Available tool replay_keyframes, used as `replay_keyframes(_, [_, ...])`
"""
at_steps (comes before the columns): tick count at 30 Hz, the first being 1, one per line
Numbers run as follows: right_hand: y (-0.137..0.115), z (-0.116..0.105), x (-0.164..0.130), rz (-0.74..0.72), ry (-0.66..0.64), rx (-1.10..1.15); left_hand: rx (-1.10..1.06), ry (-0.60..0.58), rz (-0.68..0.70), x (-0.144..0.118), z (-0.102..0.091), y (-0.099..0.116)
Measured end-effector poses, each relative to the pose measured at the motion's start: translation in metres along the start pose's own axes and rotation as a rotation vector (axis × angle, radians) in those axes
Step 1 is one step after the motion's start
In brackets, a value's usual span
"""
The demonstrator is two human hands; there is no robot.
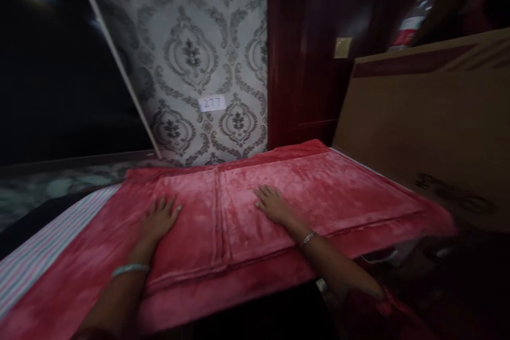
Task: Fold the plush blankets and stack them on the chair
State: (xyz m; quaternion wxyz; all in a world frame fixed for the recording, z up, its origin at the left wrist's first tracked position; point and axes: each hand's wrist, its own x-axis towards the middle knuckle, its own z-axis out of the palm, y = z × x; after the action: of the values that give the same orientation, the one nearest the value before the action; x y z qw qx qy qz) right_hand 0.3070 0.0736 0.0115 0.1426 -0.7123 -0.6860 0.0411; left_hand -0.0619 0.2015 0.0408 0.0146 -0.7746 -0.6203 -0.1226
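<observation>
Plainly, a red blanket (255, 234) lies folded flat, striped cloth (67, 239) showing along its left side; the person's left hand (159, 219) and right hand (274, 205) rest on it with fingers spread, gripping nothing, and a cardboard box (430, 127) stands to the right, a bottle (413, 21) showing above its top edge

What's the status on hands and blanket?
Left hand, right hand: open, palms down on blanket. Blanket spread in layers. Cardboard stands along right side.

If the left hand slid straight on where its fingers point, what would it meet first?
More of the red blanket under the left hand; past its far edge, probably the patterned wall, though the depth there is unclear.
</observation>
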Motion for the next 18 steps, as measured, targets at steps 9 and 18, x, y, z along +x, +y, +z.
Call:
replay_keyframes(9, [0.010,0.022,0.014,-0.019,0.020,-0.081,-0.364,0.006,-0.272,-0.048,-0.043,-0.048])
replay_keyframes(18, [-0.091,0.017,0.133,-0.308,0.099,0.203,-1.077,-0.133,-0.537,-0.116,-0.035,-0.082])
